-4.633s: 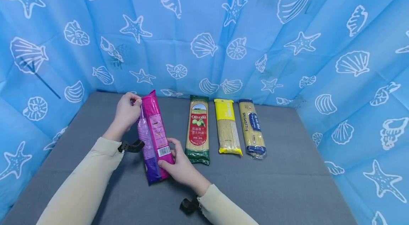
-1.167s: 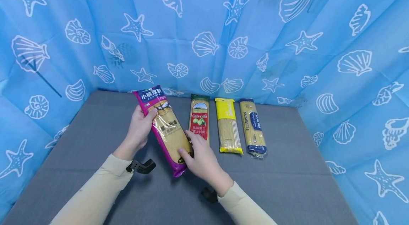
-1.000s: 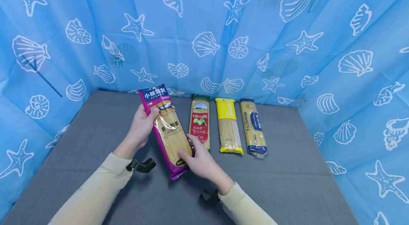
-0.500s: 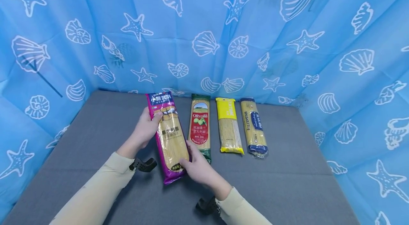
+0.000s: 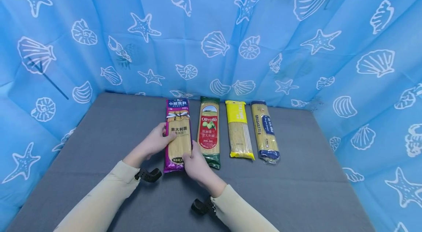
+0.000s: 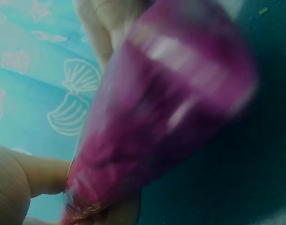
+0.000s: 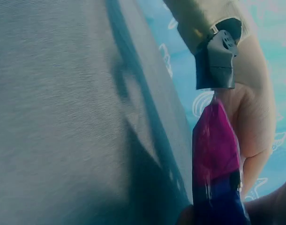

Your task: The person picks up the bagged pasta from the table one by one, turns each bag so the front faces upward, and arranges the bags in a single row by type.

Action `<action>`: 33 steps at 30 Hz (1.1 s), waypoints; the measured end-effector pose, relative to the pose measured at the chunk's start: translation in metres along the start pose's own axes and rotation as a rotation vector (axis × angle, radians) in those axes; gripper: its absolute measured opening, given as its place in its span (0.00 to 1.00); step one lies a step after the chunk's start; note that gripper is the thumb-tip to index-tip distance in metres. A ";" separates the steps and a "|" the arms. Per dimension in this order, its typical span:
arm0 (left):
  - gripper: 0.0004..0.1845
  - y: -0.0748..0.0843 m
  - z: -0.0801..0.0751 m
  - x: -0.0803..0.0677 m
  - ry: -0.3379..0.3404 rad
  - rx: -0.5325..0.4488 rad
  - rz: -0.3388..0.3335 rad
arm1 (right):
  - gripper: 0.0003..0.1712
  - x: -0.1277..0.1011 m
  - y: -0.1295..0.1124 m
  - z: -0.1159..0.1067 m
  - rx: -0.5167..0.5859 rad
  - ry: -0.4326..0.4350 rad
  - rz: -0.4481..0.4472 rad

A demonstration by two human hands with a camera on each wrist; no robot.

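A purple-edged packet of spaghetti (image 5: 179, 144) stands nearly straight in the head view, its printed front and clear window facing up. My left hand (image 5: 155, 142) grips its left edge around mid-length, thumb over the front. Lower down on the right edge, my right hand (image 5: 197, 164) holds it, thumb on the front. The left wrist view has the packet's magenta back (image 6: 133, 112) blurred. In the right wrist view, the magenta and blue packet (image 7: 215, 150) appears edge-on, above the shadowed cloth. Immediately right of it lies a green-ended spaghetti packet (image 5: 208, 129) with a red label.
Further right lie a yellow-topped spaghetti packet (image 5: 240, 133) and a blue-ended spaghetti packet (image 5: 265, 133), side by side. All are on a table covered in grey cloth (image 5: 296, 195). A blue curtain (image 5: 217, 12) with shell prints surrounds the back and sides.
The spaghetti packet was turned from its back to its front. Since then both hands have straightened it and brought it lower, beside the green-ended packet; the left hand has slid down its edge.
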State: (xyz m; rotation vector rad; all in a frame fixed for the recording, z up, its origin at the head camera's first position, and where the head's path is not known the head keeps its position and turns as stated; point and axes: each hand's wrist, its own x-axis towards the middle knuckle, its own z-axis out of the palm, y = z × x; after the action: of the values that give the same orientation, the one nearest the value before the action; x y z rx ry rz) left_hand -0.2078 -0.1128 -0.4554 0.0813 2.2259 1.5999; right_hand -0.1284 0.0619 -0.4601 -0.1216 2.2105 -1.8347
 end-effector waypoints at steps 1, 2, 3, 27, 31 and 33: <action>0.33 -0.002 -0.001 0.002 -0.007 -0.001 -0.006 | 0.29 0.003 -0.001 0.001 0.000 0.004 0.007; 0.33 -0.003 -0.002 0.004 -0.012 -0.012 -0.013 | 0.29 0.007 -0.002 0.002 0.001 0.008 0.012; 0.34 -0.004 -0.004 0.006 -0.008 -0.019 -0.020 | 0.29 0.010 -0.004 0.003 0.000 0.013 0.015; 0.37 -0.031 -0.002 0.008 0.038 0.061 0.085 | 0.47 0.031 0.002 0.011 -0.566 0.064 0.008; 0.37 -0.037 -0.006 0.011 0.006 0.052 0.070 | 0.47 0.032 0.003 0.011 -0.608 0.073 0.021; 0.37 -0.038 -0.006 0.013 -0.008 0.043 0.067 | 0.47 0.033 0.002 0.011 -0.622 0.083 0.025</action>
State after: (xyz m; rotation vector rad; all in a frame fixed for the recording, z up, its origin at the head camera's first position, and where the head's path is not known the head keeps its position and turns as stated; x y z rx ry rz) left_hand -0.2148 -0.1281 -0.4924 0.1759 2.2744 1.5833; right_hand -0.1567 0.0441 -0.4689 -0.1338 2.7476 -1.0959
